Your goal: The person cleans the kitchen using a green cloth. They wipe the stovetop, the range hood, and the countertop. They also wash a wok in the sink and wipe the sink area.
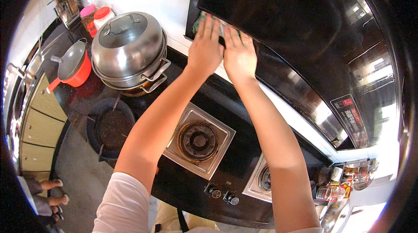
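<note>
Both my arms stretch up and away to the lower edge of a black, glossy range hood [296, 20]. My left hand [205, 52] lies with its fingers extended on a greenish-white cloth [197, 23], which mostly hides under the fingers. Close beside it on the right, my right hand [241, 56] also lies flat with straight fingers at the same edge. The hands nearly touch at the thumbs. Neither hand is wrapped round anything. Below my arms is a gas burner [199, 141] set in a black cooktop.
A large steel steamer pot [128, 54] with a domed lid stands left of my hands. Nearby are a red-handled pan [76, 70] and a black round wok ring [111, 128]. Bottles [335, 191] stand at the right. Another person's feet [58, 191] show at lower left.
</note>
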`<state>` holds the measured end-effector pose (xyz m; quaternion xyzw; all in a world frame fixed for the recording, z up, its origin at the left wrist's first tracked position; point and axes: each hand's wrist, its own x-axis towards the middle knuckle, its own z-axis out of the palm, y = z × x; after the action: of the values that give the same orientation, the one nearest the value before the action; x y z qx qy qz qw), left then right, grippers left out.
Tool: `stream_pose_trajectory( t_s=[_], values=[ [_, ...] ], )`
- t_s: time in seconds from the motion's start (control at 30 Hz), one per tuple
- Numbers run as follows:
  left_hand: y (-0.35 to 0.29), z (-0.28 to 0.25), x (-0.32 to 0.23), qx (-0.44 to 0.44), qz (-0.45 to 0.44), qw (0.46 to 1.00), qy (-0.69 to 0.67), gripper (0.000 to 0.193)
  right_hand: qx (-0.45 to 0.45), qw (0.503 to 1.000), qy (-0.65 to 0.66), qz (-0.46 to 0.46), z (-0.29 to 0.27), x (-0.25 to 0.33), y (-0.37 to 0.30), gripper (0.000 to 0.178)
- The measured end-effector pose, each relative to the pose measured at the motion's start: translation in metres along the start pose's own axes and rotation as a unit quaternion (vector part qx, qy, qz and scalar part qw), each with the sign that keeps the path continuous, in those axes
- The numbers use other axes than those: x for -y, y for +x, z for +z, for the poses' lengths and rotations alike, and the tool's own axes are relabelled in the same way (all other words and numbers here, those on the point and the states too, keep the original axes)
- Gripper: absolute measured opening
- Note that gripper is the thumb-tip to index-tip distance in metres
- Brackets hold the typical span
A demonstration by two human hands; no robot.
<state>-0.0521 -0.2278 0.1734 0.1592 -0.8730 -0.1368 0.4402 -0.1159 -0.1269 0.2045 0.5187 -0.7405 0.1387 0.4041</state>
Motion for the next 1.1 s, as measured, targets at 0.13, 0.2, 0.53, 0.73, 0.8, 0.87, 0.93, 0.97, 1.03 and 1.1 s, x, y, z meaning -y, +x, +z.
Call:
stream_pose_trajectory(
  t_s=[0.13,0.2,0.53,0.73,0.8,0.87,0.93,0.97,1.03,1.1],
  values=[
    [0.006,0.0,0.01,-0.044,-0.009,0.999,-0.031,0.048,-0.017,0.998,-0.044,-0.047,0.019,0.007,0.024,0.038],
    [0.006,-0.007,0.009,-0.074,-0.007,0.996,-0.04,0.03,-0.005,0.995,-0.064,-0.077,0.014,0.003,0.021,0.033],
    [-0.023,-0.027,-0.063,0.023,0.097,0.987,-0.124,0.023,-0.058,0.994,0.053,0.078,-0.076,-0.032,-0.065,0.007],
    [-0.078,-0.017,-0.217,0.003,0.247,0.935,-0.255,0.015,-0.233,0.749,0.282,0.552,-0.175,-0.052,-0.177,0.023],
    [-0.09,-0.013,-0.259,-0.005,0.291,0.914,-0.282,0.012,-0.287,0.468,0.542,0.636,-0.195,-0.062,-0.194,0.033],
    [-0.102,-0.004,-0.283,-0.007,0.287,0.903,-0.32,0.011,-0.314,0.31,0.623,0.646,-0.211,-0.07,-0.21,0.043],
    [-0.115,-0.007,-0.297,0.015,0.272,0.898,-0.346,0.018,-0.269,0.249,0.698,0.615,-0.224,-0.085,-0.236,0.052],
    [-0.12,-0.005,-0.302,0.009,0.251,0.905,-0.345,0.022,-0.251,0.221,0.71,0.619,-0.231,-0.09,-0.238,0.054],
    [-0.13,-0.002,-0.305,-0.003,0.206,0.918,-0.339,0.032,-0.258,0.228,0.679,0.649,-0.239,-0.095,-0.243,0.042],
    [-0.135,0.003,-0.314,0.011,0.179,0.928,-0.325,0.039,-0.291,0.277,0.678,0.616,-0.235,-0.114,-0.264,0.036]
  ],
)
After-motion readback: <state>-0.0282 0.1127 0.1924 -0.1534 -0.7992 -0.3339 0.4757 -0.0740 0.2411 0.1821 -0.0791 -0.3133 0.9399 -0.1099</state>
